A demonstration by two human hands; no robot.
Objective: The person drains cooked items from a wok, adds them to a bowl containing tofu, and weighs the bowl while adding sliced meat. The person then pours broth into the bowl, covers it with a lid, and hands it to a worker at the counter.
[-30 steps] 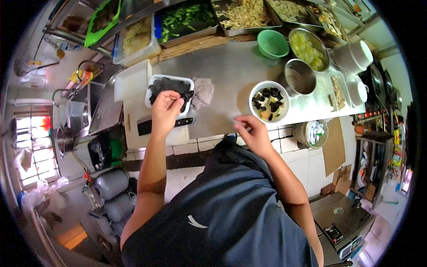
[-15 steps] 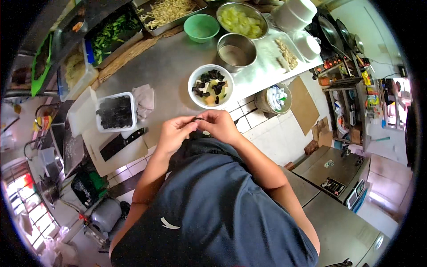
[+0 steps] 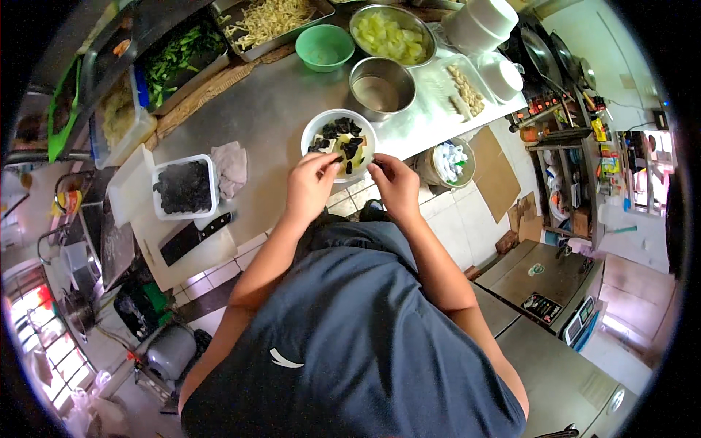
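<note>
My left hand [image 3: 310,188] is at the near left rim of a white bowl [image 3: 310,128], its fingers pinched on a small dark scrap of wood ear mushroom. Off the bowl's near right side, my right hand [image 3: 396,189] pinches another dark scrap between thumb and forefinger. Inside the bowl, torn black wood ear mushroom [image 3: 342,128] lies with pale yellowish pieces. To the left, a white plastic tub [image 3: 214,191] holds a dark mass of the same look. A black-bladed cleaver [image 3: 181,244] rests on a pale cutting board [image 3: 153,257] in front of the tub.
A crumpled cloth [image 3: 231,169] lies beside the tub. Farther back stand a steel pot [image 3: 380,111], a green bowl [image 3: 325,50], a bowl of cut green vegetable [image 3: 393,36] and a tray of pale pieces [image 3: 467,89]. Beyond the table's right edge is a bin [image 3: 425,162].
My hands were together over a small dark piece in front of the bowl. Now they are apart and farther forward, the left at the rim, each with a dark scrap.
</note>
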